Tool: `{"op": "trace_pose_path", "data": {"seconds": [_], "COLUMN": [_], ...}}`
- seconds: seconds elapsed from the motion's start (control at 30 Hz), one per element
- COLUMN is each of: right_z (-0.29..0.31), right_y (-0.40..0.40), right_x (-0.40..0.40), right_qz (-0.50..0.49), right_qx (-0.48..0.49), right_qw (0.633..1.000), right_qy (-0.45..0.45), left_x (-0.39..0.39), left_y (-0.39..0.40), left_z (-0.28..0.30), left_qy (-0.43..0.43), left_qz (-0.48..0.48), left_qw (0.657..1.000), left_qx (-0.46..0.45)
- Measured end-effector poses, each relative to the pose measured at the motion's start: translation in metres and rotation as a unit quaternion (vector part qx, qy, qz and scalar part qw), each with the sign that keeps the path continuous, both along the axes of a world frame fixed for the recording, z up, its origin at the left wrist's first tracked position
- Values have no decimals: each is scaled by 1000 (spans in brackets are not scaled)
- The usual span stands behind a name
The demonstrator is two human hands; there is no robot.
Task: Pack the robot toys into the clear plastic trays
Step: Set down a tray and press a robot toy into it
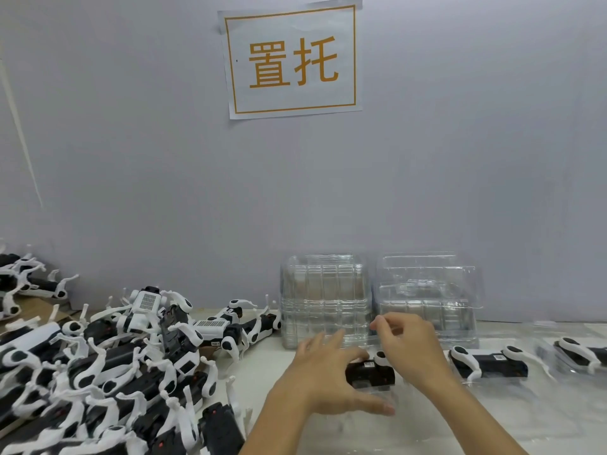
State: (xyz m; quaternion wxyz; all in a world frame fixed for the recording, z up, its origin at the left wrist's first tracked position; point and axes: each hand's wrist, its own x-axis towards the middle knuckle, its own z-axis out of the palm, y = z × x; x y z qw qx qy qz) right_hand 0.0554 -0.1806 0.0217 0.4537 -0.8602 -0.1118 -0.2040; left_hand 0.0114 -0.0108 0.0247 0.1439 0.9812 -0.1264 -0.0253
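A black and white robot toy (370, 374) lies in a clear plastic tray (387, 397) on the table in front of me. My left hand (328, 376) rests on the toy's left end, fingers spread and thumb stretched along the tray's near edge. My right hand (407, 343) hovers over the toy's right end with fingers curled, pinching something I cannot make out. A second robot toy (489, 364) lies in a clear tray to the right. A third one (579, 353) shows at the right edge.
A large heap of loose robot toys (108, 372) fills the left of the table. Two stacks of empty clear trays (323, 300) (427, 297) stand against the grey wall, behind my hands. A paper sign (292, 59) hangs on the wall.
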Motion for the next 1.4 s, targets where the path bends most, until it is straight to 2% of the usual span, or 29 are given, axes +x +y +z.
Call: {"op": "trace_pose_path", "data": {"seconds": [0.1,0.37,0.47,0.6,0.73,0.87,0.97,1.1,1.4], "right_z": [-3,-9,-14,-20,-29,-43,-51,-49,-49], "right_y": [2,2,5,5,4,-1,-6,-3,-4], "right_x": [2,2,1,-1,1,7,11,9,8], "right_qz": [-9,2,10,33,75,92,108,111,113], "right_qx": [0,78,112,219,277,212,149,106,96], "right_qw": [1000,994,988,971,957,970,973,977,978], "right_qy": [-14,-78,-109,-89,-41,77,141,147,147], "left_x": [-1,-1,1,1,-5,-9,-7,-5,-1], "left_y": [3,15,20,20,16,11,11,13,11], "left_z": [3,5,9,21,36,44,42,40,35], "left_qy": [20,-33,-88,-178,-316,-457,-513,-539,-553], "left_qz": [18,51,57,59,87,102,104,96,89], "left_qw": [1000,998,994,982,945,884,852,837,828], "left_qx": [-4,5,13,19,9,2,11,12,2]}}
